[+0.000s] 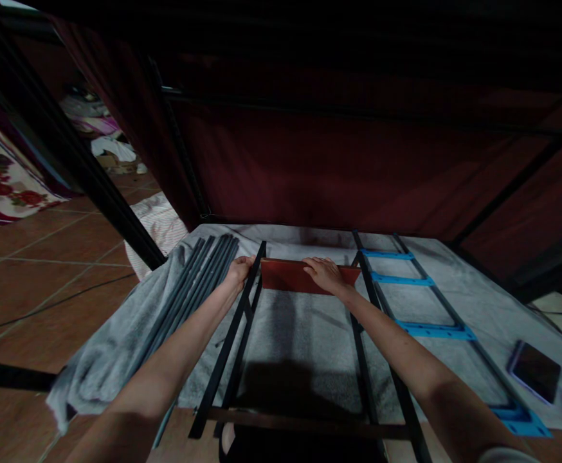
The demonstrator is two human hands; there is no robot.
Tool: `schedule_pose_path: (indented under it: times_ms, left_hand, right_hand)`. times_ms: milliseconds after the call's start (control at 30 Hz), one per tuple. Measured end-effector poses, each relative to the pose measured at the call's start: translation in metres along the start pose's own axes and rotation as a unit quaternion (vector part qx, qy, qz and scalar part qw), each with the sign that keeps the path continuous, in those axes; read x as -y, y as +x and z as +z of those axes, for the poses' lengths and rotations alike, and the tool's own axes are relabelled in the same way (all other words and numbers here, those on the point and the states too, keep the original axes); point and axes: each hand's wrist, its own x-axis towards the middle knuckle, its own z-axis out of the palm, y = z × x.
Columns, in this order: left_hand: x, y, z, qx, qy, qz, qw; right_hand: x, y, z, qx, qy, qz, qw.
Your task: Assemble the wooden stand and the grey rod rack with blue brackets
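Observation:
A reddish-brown board (285,276) spans between the two sides of a black metal frame (233,328), near its far end. My right hand (326,275) is closed over the board's top edge, fingers lying along it. At the frame's left side, my left hand (240,275) has its fingers closed at the upright bar; the fingertips are partly hidden behind it. Another brown crosspiece (300,421) joins the frame at the near end, close to my body.
Several grey tubes (191,292) lie left on the grey blanket (305,334). To the right are a black rack with blue crossbars (435,330) and a phone (534,371). Dark posts (88,167) and a dark red curtain (319,173) enclose the far side; a cable (44,307) crosses the tiles.

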Motion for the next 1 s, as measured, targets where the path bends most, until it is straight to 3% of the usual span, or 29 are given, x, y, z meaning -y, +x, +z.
schedule_pose_path:
  times_ms: [600, 800, 1000]
  left_hand:
    - [-0.003, 0.002, 0.000, 0.006, 0.022, 0.030, 0.999]
    - [0.000, 0.002, -0.012, 0.033, 0.022, 0.029, 0.999]
    - [0.021, 0.006, -0.030, 0.002, 0.069, 0.043, 0.997]
  right_hand:
    - [0.002, -0.002, -0.004, 0.000, 0.009, -0.001, 1.000]
    - [0.001, -0.001, -0.003, 0.001, 0.004, -0.004, 1.000]
    - [-0.001, -0.002, -0.006, 0.012, -0.003, -0.015, 1.000]
